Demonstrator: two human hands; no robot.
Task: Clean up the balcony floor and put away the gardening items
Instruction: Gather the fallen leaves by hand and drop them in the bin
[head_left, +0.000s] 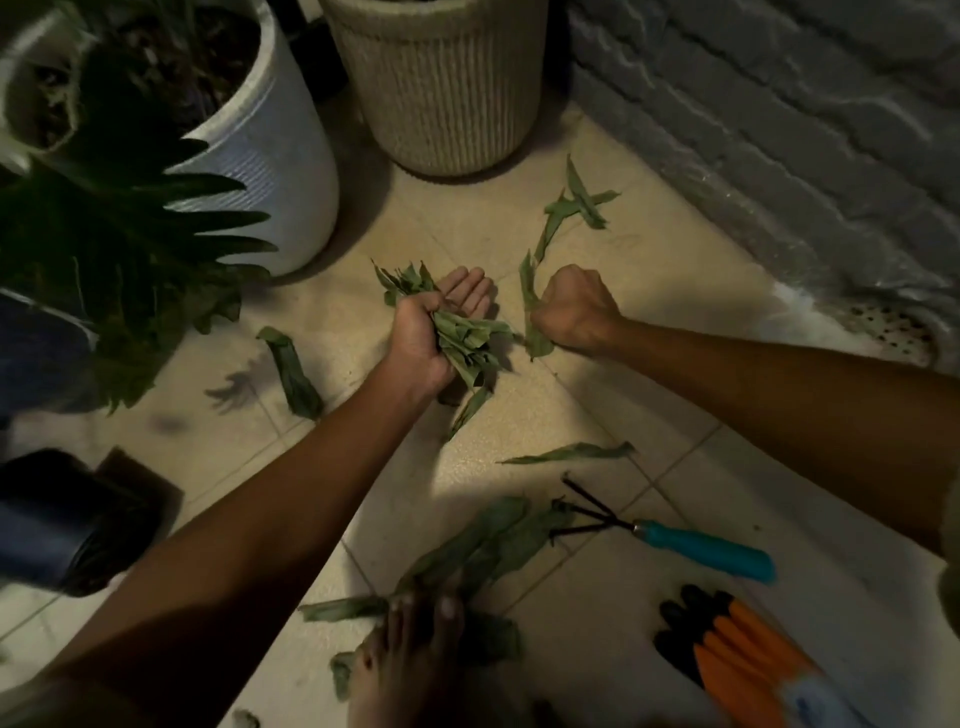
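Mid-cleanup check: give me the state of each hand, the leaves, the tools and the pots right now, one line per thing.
Left hand: gripping a bunch of cut green leaves.
Right hand: fist closed on one long green leaf.
Loose green leaves on the tiled floor: scattered, not yet collected.
Teal-handled black hand rake: lying flat on the floor.
Orange and black gardening gloves: lying on the floor, unworn.
White ribbed plant pot: upright.
Beige ribbed pot: upright.

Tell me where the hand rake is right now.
The hand rake lies on the floor tiles at lower right, its teal handle beside the orange-and-black gloves, its black prongs touching a pile of cut leaves.
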